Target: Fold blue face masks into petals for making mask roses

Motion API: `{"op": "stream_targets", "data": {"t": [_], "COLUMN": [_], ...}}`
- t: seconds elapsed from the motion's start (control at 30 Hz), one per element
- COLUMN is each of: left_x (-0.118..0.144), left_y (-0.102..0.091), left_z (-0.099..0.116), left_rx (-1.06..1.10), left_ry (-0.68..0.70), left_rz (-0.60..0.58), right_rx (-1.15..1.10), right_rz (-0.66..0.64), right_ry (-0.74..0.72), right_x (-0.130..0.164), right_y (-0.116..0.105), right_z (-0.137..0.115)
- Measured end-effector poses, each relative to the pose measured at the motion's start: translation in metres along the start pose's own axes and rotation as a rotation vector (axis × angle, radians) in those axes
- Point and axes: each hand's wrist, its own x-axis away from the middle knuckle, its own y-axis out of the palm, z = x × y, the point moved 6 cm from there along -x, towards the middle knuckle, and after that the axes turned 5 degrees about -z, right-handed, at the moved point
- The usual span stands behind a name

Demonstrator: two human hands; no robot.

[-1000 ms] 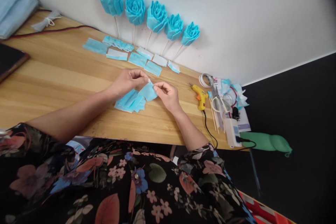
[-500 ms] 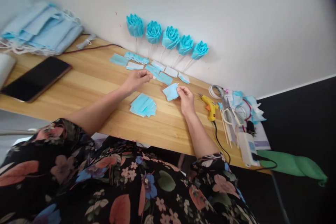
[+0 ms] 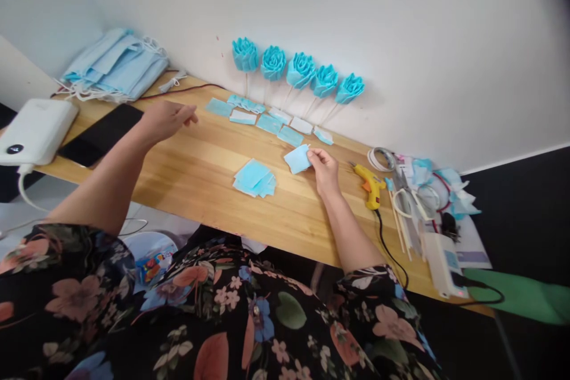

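In my right hand [image 3: 326, 171] a small light-blue piece of mask fabric [image 3: 297, 159] is pinched between thumb and fingers, held over the table. My left hand [image 3: 167, 122] is above the table just right of the black phone [image 3: 103, 133]. Its fingers are curled together, and whatever may be between them cannot be made out. A fanned stack of blue fabric pieces [image 3: 255, 178] lies between the two arms. Beyond it, blue and white cut strips [image 3: 269, 123] are spread near the wall. Several blue fabric roses [image 3: 301, 70] on thin sticks lean against the wall.
A pile of face masks [image 3: 116, 65] and a white power bank [image 3: 38, 130] are at the left. On the right lie a yellow glue gun [image 3: 370, 184] with its cord, a tape roll [image 3: 382, 159], scissors [image 3: 403, 202], thin sticks and a white power strip [image 3: 444, 264].
My left hand has moved left, from beside the strips to near the phone. My right hand keeps the fabric piece. The camera view has turned left, showing more of the power bank.
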Motion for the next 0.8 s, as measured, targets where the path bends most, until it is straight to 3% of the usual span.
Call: {"op": "stream_targets", "data": {"t": [0.17, 0.37, 0.53, 0.63, 0.7, 0.73, 0.8], "left_x": [0.006, 0.008, 0.012, 0.030, 0.054, 0.070, 0.105], "left_y": [0.010, 0.009, 0.003, -0.005, -0.007, -0.004, 0.019], "left_z": [-0.023, -0.027, -0.025, -0.014, 0.006, 0.018, 0.036], "left_rx": [-0.099, -0.081, 0.122, 0.339, 0.506, 0.577, 0.726], "left_ry": [-0.094, 0.024, 0.068, -0.045, -0.018, 0.030, 0.072], "left_rz": [-0.011, 0.023, 0.123, 0.187, 0.190, 0.155, -0.078], "right_rx": [0.010, 0.026, 0.046, 0.054, 0.045, 0.039, 0.026], "right_rz": [0.019, 0.016, 0.012, 0.007, 0.000, -0.007, -0.016], "right_ry": [0.006, 0.007, 0.008, 0.004, 0.014, 0.021, 0.029], "right_x": [0.000, -0.001, -0.001, 0.000, 0.001, 0.001, 0.002], "right_y": [-0.002, -0.002, -0.002, -0.002, -0.001, -0.001, 0.000], "right_z": [0.000, 0.003, 0.004, 0.002, 0.001, 0.001, 0.000]}}
